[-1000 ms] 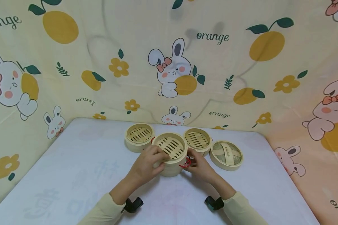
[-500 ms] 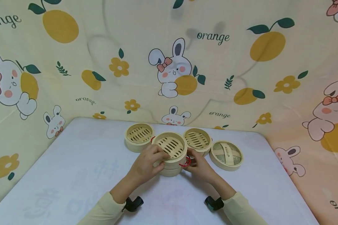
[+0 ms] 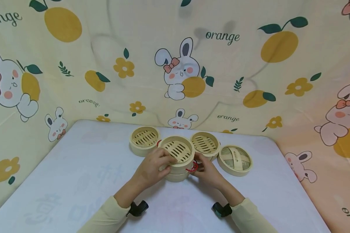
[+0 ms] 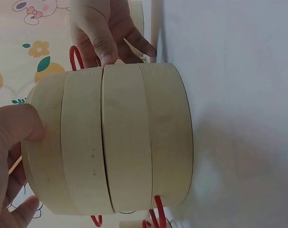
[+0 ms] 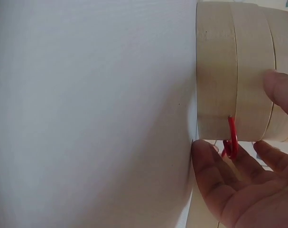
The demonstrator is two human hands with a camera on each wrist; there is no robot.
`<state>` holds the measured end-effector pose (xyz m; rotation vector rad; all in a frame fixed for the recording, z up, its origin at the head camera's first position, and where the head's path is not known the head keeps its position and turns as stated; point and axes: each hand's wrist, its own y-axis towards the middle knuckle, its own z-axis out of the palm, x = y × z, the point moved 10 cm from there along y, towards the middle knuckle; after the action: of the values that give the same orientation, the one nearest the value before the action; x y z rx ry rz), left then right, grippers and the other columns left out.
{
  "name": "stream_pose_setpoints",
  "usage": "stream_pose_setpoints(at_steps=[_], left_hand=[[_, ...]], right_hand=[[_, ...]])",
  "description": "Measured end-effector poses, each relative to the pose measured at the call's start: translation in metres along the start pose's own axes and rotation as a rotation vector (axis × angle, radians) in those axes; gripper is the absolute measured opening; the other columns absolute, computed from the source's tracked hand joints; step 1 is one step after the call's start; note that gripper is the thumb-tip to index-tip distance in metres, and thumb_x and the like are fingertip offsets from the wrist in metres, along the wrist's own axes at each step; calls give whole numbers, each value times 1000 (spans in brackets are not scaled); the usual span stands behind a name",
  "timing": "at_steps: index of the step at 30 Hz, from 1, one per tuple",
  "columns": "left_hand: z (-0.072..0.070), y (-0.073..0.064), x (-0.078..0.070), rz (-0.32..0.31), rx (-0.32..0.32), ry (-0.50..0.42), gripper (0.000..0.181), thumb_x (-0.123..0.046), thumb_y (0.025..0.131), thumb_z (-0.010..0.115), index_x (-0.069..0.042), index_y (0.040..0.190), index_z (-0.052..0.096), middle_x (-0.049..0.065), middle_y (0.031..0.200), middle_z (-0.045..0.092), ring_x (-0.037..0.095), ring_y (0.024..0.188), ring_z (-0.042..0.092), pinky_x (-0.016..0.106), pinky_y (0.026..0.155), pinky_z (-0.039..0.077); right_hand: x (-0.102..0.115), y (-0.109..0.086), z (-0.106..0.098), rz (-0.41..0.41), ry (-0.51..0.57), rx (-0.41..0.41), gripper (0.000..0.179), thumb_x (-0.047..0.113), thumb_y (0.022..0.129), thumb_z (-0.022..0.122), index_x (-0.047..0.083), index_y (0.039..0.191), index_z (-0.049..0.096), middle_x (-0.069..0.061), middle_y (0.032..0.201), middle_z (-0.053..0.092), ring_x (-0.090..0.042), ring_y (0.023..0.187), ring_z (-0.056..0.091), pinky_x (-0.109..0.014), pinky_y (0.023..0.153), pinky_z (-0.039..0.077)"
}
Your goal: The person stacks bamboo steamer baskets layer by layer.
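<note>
Two round bamboo steamer baskets stand stacked mid-table, the upper one (image 3: 178, 150) showing its slotted base and the lower one (image 4: 148, 133) resting on the white cloth. My left hand (image 3: 153, 165) grips the upper basket's near left rim, fingers over the edge and thumb on the outer wall. On the right side, my right hand (image 3: 205, 173) holds the stack. Its thumb (image 5: 280, 90) lies near the seam between the baskets, with the other fingers behind by a red cord loop (image 5: 233, 137). The stack partly hides the right fingertips in the head view.
Behind the stack stand another slotted steamer basket (image 3: 145, 140) at left and one (image 3: 205, 145) at right. A woven bamboo lid (image 3: 234, 160) with a strap handle lies at far right. A printed cloth backdrop (image 3: 134, 38) rises behind the table (image 3: 84, 174).
The two hands and the stack stay almost in place. The upper basket seems to have shifted very slightly on the lower one, whose seam shows more clearly. The head view has tilted a little.
</note>
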<state>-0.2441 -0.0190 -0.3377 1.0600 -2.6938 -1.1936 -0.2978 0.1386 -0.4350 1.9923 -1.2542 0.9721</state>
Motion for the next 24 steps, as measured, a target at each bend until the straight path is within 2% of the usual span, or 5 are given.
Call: stream_pose_setpoints(at_steps=[11, 14, 18, 22, 24], left_hand=[[2, -2, 0, -13, 36, 2, 26, -11, 68, 64, -22, 92, 66, -9, 90, 52, 9, 90, 47, 26, 79, 39], [-1, -3, 2, -14, 20, 6, 27, -13, 68, 64, -20, 95, 65, -7, 91, 53, 10, 89, 47, 26, 79, 39], [-11, -5, 13, -56, -17, 28, 32, -17, 68, 63, -18, 100, 62, -6, 93, 53, 12, 87, 47, 27, 77, 38], [-24, -12, 34, -137, -54, 63, 37, -21, 69, 63, -17, 105, 59, -5, 96, 53, 13, 89, 47, 29, 78, 38], [-30, -16, 45, -177, -75, 83, 40, -21, 69, 64, -16, 108, 57, -3, 98, 54, 14, 92, 47, 30, 81, 39]], right_hand=[[0, -2, 0, 13, 11, -12, 66, 19, 72, 70, 21, 129, 37, -7, 123, 49, -25, 95, 57, -36, 80, 48], [12, -5, -3, 10, 0, -16, 64, 16, 74, 69, 17, 128, 37, -9, 122, 49, -27, 97, 56, -36, 80, 48], [23, -6, -10, -13, 8, -17, 60, 14, 76, 66, 16, 128, 37, -9, 119, 51, -29, 100, 55, -33, 77, 49], [35, -8, -20, -39, 16, -13, 57, 7, 79, 62, 13, 129, 35, -13, 120, 50, -34, 104, 52, -34, 76, 49], [51, -12, -27, -62, -1, -20, 55, 0, 79, 57, 9, 129, 35, -19, 121, 48, -39, 105, 51, -39, 75, 48]])
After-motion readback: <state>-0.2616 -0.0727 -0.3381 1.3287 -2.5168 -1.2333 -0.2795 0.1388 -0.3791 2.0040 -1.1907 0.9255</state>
